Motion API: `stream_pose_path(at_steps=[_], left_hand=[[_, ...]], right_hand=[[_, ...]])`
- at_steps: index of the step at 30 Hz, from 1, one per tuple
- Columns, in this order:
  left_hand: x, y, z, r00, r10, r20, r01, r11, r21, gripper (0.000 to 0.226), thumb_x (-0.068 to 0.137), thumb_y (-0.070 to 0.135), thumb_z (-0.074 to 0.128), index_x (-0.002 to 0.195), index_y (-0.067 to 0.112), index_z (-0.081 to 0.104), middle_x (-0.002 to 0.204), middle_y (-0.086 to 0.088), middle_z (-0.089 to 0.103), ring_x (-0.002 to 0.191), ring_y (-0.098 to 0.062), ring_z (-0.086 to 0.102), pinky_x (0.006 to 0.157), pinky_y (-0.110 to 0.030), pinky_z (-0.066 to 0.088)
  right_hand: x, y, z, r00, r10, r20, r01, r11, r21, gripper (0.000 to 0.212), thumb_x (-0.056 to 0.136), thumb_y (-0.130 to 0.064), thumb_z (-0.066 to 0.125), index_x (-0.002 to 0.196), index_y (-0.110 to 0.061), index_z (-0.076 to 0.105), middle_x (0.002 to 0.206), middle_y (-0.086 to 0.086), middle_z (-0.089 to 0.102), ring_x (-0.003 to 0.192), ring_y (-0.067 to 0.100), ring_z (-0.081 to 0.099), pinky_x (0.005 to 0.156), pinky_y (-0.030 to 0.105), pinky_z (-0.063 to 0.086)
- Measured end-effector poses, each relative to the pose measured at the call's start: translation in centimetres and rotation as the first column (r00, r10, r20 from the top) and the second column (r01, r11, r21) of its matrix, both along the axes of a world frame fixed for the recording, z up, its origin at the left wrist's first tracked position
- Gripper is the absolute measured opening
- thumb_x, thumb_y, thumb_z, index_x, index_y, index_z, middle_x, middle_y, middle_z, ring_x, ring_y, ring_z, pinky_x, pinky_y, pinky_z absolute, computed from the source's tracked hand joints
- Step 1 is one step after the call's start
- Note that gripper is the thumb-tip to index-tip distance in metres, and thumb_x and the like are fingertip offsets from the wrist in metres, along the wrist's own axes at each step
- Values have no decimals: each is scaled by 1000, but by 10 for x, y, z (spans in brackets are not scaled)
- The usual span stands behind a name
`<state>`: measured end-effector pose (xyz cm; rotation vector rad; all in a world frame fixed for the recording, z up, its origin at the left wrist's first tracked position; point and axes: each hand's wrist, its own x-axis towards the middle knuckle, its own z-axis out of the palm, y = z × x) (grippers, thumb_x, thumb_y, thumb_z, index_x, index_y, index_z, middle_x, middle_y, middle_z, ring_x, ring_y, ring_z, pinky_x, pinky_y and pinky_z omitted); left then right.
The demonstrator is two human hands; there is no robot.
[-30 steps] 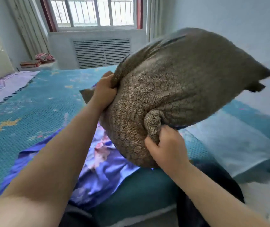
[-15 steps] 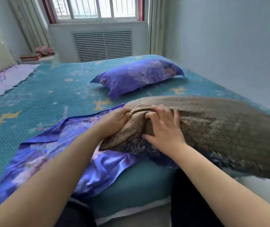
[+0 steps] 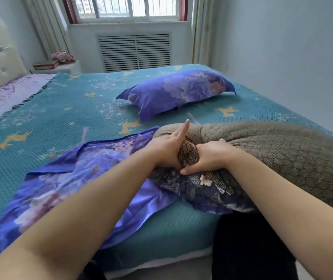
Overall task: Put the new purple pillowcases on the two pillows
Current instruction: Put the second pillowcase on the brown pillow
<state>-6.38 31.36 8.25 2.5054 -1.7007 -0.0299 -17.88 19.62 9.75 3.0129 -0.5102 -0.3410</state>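
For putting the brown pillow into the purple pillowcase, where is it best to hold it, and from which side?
Probably at its bunched near-left corner, gripped from both sides as the left hand and right hand do now. The brown pillow lies flat, that end beside the empty purple pillowcase, and squeezed narrow it should enter more easily.

A single head-worn wide-angle view looks forward and down from the near edge of the bed [image 3: 64, 110], close above both forearms, facing the far window [image 3: 129, 7].
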Motion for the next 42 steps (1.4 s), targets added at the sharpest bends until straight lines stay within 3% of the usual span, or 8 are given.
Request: stream_pose_path(at_steps=[3,7,14,19,24,29,34,42], left_hand=[[15,-23,2,1000,21,11,-22,991,129,143,52,52,82,147,24,-21,153,-7,29,140,-25,25,114,-34,22],[35,-41,-10,997,60,-56,-44,968,246,144,51,57,83,146,29,-22,160,1,3,146,-22,-4,119,-41,4],[42,-54,-24,961,152,-231,-122,983,140,67,58,37,85,118,23,62,114,-2,66,108,-25,59,89,-29,46],[37,-48,-31,957,197,-213,-183,979,85,64,61,37,83,118,19,60,112,-4,64,106,-25,58,83,-27,45],[32,-36,-39,946,210,-246,-209,977,32,109,61,37,82,149,34,17,133,-8,55,120,-26,52,95,-31,42],[31,-39,-33,954,254,-156,-216,950,227,141,51,54,84,146,36,-20,139,-17,45,123,-33,49,100,-37,42],[28,-47,-15,975,-64,211,-10,943,333,131,41,80,70,149,34,11,159,-1,-7,145,-28,-8,115,-48,-5],[25,-24,-36,995,-1,101,-12,992,128,75,46,79,69,95,23,58,102,-2,67,102,-25,57,94,-34,39]], right_hand=[[3,-4,3,998,24,-58,-21,998,57,98,60,-91,43,112,-9,56,114,6,64,107,26,58,92,40,40],[8,-8,0,993,42,-109,-32,995,96,102,57,-90,50,118,-7,51,115,6,63,106,26,59,87,36,43],[36,-19,-20,997,66,-25,-69,991,-116,99,61,-75,64,134,-13,38,136,7,49,126,26,44,103,44,31],[55,-35,-19,996,29,-84,-44,982,-184,139,52,-83,63,151,-14,-5,159,9,-8,145,32,-10,114,52,-7],[66,-47,-16,977,-53,-208,68,995,66,124,42,-85,67,140,-16,37,139,4,48,119,25,51,101,36,41],[45,-36,-30,997,60,-41,-56,994,94,70,55,-79,65,95,-22,64,84,-7,62,76,17,59,71,30,50],[14,-25,-35,991,63,121,-78,989,123,53,70,-66,64,95,-18,63,86,-3,62,82,21,58,71,31,47],[12,-10,-35,971,185,153,-167,978,-122,60,75,-65,56,115,-20,57,123,4,52,117,23,46,102,38,33]])
